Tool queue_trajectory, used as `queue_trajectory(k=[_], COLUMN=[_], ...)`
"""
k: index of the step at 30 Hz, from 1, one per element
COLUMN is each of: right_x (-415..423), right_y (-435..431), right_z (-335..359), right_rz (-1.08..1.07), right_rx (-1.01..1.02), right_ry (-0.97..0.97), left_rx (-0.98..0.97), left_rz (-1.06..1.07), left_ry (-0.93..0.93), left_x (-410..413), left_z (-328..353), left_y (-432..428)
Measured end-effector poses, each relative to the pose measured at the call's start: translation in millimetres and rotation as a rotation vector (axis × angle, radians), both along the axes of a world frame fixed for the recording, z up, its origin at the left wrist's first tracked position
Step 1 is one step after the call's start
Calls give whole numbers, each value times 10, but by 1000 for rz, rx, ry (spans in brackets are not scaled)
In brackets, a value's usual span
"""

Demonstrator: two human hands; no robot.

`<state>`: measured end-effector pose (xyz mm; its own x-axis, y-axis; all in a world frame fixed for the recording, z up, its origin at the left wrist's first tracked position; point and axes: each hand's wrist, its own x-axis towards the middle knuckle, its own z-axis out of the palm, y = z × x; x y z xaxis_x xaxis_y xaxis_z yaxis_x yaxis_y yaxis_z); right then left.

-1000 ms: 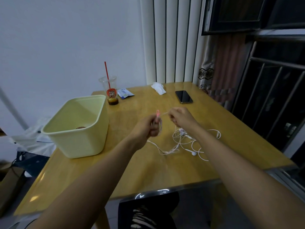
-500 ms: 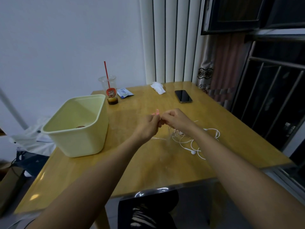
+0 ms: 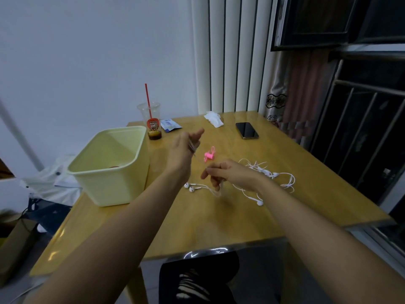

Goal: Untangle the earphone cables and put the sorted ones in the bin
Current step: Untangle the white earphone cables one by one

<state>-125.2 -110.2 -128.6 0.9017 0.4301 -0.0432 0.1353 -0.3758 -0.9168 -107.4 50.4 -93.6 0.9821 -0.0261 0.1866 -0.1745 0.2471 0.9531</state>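
Note:
My left hand (image 3: 183, 150) is raised above the wooden table (image 3: 219, 224), with a white earphone cable (image 3: 198, 159) running across its fingers, which hold it. My right hand (image 3: 228, 174) is lower and to the right and pinches the same cable. A pink cable tie (image 3: 209, 154) sits on the stretch between the hands. Two white earbuds (image 3: 189, 187) lie on the table below my left hand. A loose tangle of white cables (image 3: 266, 172) lies behind my right wrist. The pale yellow bin (image 3: 122, 189) stands at the left, with a small brown thing inside.
At the back of the table stand a plastic cup with a red straw (image 3: 152, 123), a blue packet (image 3: 169, 125), a crumpled tissue (image 3: 213, 119) and a black phone (image 3: 247, 130). Window bars (image 3: 361, 132) run along the right side. My knees are under the near edge.
My hands, which met at the cable, have drawn apart. The left hand has risen up and to the left, pulling the cable taut; the pink tie and two earbuds now show.

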Motion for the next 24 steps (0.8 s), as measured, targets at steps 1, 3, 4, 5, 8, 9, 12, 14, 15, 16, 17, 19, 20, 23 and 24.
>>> queue_trajectory(k=[1,3,4,5,8,9,12,14,15,16,17,19,20,23,24], right_x=[0,16,33,52,89,90,53,1,-15,-24,-27,-55,-77,-89,-67], right_y=[17,37,33,17,-37,-52,-109,-137,-147,-158,-162,-159,-160,-139,-120], right_z=[35,100,122,138,157,155,174,206,220,235,246,270,270,259,243], right_rz=[14,-31,-89,-148,-240,-252,-226,-139,-104,-77,-53,-29,-30,-57,-69], right_rx=[-4,13,42,78,124,123,24,-69,-46,13,75,94,37,-141,-123], right_ry=[-6,-21,-32,-46,-96,-91,9,86,127,170,216,281,298,266,249], left_rx=[324,824,980,1085,1211,1205,1179,1114,1090,1088,1097,1093,1075,1040,1033], left_rz=[67,112,102,92,100,97,205,338,381,404,417,432,440,441,429], left_ry=[-117,-302,-329,-338,-382,-395,-422,-355,-298,-264,-257,-266,-266,-249,-248], left_x=[-3,-21,-26,-34,-52,-62,-45,28,55,72,72,40,23,2,-9], left_z=[-69,-174,-207,-228,-231,-215,-176,-178,-182,-195,-213,-234,-230,-204,-182], left_y=[26,96,125,145,169,178,243,314,340,352,355,344,335,334,332])
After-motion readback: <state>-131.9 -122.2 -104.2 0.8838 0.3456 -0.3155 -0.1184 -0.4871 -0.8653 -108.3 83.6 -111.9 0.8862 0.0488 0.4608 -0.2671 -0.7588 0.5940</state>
